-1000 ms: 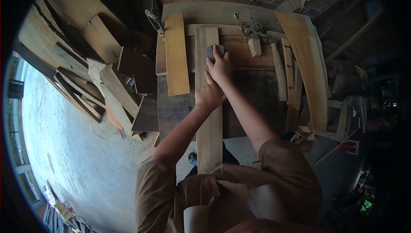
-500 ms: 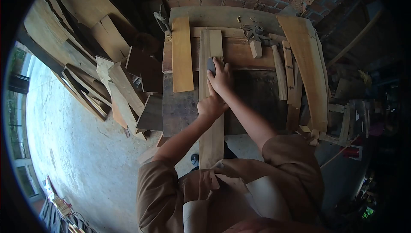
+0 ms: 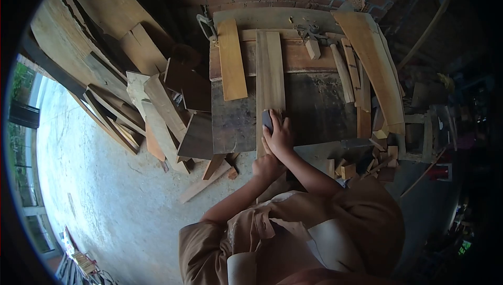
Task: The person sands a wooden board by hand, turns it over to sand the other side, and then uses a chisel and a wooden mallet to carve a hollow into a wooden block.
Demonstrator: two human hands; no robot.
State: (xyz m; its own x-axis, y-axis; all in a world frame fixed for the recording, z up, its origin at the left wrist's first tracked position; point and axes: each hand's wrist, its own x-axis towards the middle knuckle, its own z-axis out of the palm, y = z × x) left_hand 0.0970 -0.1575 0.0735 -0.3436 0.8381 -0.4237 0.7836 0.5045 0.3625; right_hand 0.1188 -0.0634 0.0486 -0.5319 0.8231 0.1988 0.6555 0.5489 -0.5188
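Observation:
A long pale wooden board (image 3: 270, 65) lies lengthwise over the workbench (image 3: 325, 112), its near end reaching toward my body. My right hand (image 3: 281, 136) is closed around a small dark sanding block (image 3: 268, 119) pressed flat on the board, near the bench's front edge. Just behind it, close to the right wrist, my left hand (image 3: 268, 167) rests over the board with its index finger pointing forward and the other fingers curled. What those curled fingers hold, if anything, is hidden.
A shorter yellowish board (image 3: 232, 59) lies left of the long one. A hammer-like wooden handle (image 3: 342, 73), a clamp (image 3: 206, 21) and a wide plank (image 3: 369, 67) are on the bench. Scrap boards (image 3: 162, 104) lean at left; offcuts (image 3: 348, 171) lie on the floor at right.
Both hands and the sanding block have slid toward my body along the board, from mid-bench to near its front edge. The camera view has shifted a little.

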